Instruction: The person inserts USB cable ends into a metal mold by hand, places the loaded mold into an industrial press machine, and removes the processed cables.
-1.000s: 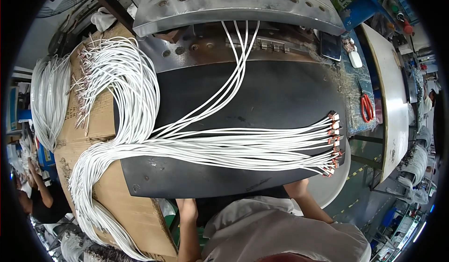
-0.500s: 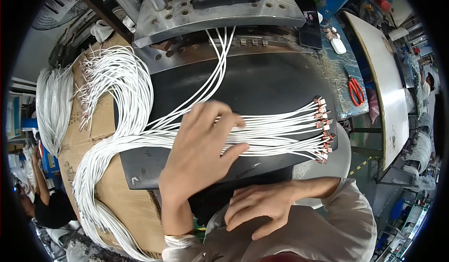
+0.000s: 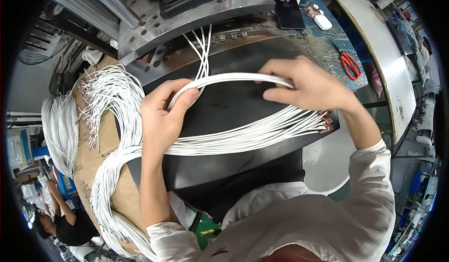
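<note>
A small bundle of white cables [image 3: 229, 77] arches above the black work surface between my two hands. My left hand [image 3: 163, 114] grips its left part between thumb and fingers. On the other side my right hand [image 3: 306, 84] is closed round its right part; the ends there are hidden by the hand. Beneath them, a wide spread of white cables [image 3: 234, 133] lies across the black surface [image 3: 206, 173], with red and white connectors [image 3: 325, 122] at the right ends. A few cables [image 3: 204, 56] run up under the metal press plate [image 3: 196, 16].
A thick cable hank [image 3: 126, 107] curls over brown cardboard [image 3: 100, 154] on the left, with another hank [image 3: 61, 131] beyond. Red-handled scissors [image 3: 350, 65], a phone [image 3: 286, 5] and a white case [image 3: 322, 22] lie at the upper right. A co-worker [image 3: 65, 220] is at lower left.
My right hand has risen from near my lap to the cables. Both hands now hold a bundle lifted off the spread. The view has shifted, and the scene sits differently in it.
</note>
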### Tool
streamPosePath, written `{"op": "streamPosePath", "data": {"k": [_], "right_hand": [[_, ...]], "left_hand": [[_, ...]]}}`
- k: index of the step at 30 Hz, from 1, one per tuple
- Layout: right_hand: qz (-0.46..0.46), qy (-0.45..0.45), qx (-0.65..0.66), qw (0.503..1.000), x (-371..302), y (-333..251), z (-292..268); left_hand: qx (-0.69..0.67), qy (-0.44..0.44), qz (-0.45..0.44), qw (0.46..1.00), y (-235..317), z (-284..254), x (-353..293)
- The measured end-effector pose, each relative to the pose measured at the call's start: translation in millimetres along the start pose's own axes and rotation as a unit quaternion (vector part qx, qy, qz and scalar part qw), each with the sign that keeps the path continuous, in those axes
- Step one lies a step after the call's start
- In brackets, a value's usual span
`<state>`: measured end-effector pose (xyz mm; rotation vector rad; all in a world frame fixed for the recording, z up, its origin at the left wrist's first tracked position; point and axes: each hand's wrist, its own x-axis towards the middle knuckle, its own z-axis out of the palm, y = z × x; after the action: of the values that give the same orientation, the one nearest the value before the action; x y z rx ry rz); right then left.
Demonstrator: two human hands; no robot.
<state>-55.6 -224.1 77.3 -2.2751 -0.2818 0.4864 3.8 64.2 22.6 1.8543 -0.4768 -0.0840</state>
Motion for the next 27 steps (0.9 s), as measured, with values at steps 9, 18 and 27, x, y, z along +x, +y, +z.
{"op": "streamPosePath", "data": {"k": [9, 18, 27], "right_hand": [[-0.105, -0.060, -0.020, 0.992, 28, 39, -10], [0.016, 0.020, 0.225, 0.974, -22, 83, -58], [-0.122, -0.044, 0.280, 0.951, 40, 65, -27]], "left_hand": [[0.087, -0.026, 0.084, 0.992, -15, 10, -4], [-0.206, -0.334, -0.199, 0.898, 6, 4, 29], [-0.376, -0.254, -0.245, 0.857, 42, 142, 30]]}}
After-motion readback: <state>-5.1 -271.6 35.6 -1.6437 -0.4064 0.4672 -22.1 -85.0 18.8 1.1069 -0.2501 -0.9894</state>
